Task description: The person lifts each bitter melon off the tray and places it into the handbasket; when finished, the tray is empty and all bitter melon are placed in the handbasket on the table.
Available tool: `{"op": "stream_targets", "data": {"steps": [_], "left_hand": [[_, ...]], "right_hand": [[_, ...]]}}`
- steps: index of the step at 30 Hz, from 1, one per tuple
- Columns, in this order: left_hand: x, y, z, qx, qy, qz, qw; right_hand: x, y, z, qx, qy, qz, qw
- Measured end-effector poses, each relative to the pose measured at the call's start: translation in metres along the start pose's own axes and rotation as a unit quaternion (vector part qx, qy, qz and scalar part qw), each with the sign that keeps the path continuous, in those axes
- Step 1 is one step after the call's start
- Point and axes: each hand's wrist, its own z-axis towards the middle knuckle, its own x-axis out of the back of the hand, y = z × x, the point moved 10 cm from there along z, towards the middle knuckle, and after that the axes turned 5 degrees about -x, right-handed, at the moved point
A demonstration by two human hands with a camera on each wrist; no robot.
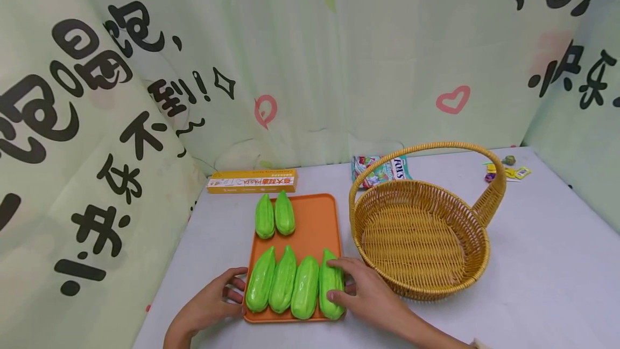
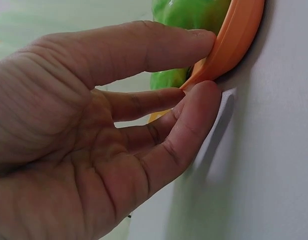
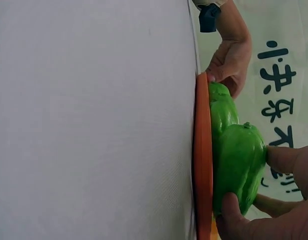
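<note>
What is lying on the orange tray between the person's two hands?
In the head view, three green gourds lie between the left hand, at the orange tray edge, and the right hand gripping a fourth gourd.

glossy plastic gourds (image 1: 305,287), woven wicker basket (image 1: 477,218)

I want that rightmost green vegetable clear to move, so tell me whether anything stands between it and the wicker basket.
Nothing visible blocks it. The right hand already grips the rightmost green vegetable on the orange tray, and the wicker basket sits just right of the tray, open-topped. Only its arched handle crosses overhead.
</note>
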Motion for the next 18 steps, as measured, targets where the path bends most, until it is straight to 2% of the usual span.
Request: {"op": "stream_targets", "data": {"steps": [12,18], "left_hand": [[0.0,0.0,0.0,-0.008,0.001,0.007,0.9999],[-0.001,0.001,0.001,-0.012,-0.005,0.007,0.9999]], "right_hand": [[0.011,-0.02,-0.018,0.02,-0.007,0.04,0.999],[0.032,-0.032,-0.038,-0.006,-0.032,0.118,0.992]]}}
